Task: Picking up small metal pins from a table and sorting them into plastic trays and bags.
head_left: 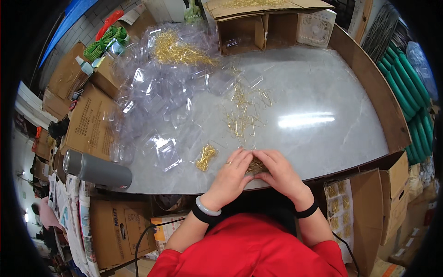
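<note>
My left hand (229, 174) and my right hand (280, 171) meet at the near edge of the table, fingertips almost together. Cupped between them is a bunch of gold wire hooks (255, 166), mostly covered by my fingers. To the left of my left hand lies a small gathered bundle of gold hooks (206, 157). Beyond my hands, loose gold hooks (240, 121) are strewn in a strip running away from me. A clear plastic piece (167, 154) rests farther left on the grey tabletop (318, 152).
A heap of clear plastic pieces (157, 92) covers the table's left, topped by a gold hook pile (182, 48). At the near left corner lies a grey bottle (99, 169). A cardboard box (242, 33) and white fan (316, 28) stand at the back; a cardboard wall (374, 85) edges the right.
</note>
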